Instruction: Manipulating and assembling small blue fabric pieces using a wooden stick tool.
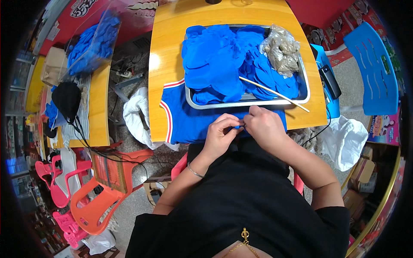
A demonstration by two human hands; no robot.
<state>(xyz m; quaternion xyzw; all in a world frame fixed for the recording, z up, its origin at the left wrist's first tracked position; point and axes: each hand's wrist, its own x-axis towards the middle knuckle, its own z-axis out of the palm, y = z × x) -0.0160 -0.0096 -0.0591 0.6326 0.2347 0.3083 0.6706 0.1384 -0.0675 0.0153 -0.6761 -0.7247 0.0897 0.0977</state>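
A metal tray (303, 99) of blue fabric pieces (223, 60), a clear bag (282, 50) and a thin stick (273, 93) on a yellow tabletop (165, 64), a blue chair (374, 64) to the right, orange and pink chairs (92, 202) left, a white bag (344, 139) on the floor.

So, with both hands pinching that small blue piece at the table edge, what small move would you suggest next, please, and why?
Probably keep working the small blue piece between the fingertips: the left hand and right hand meet on it over the blue cloth, and it hasn't yet reached the tray of blue pieces.
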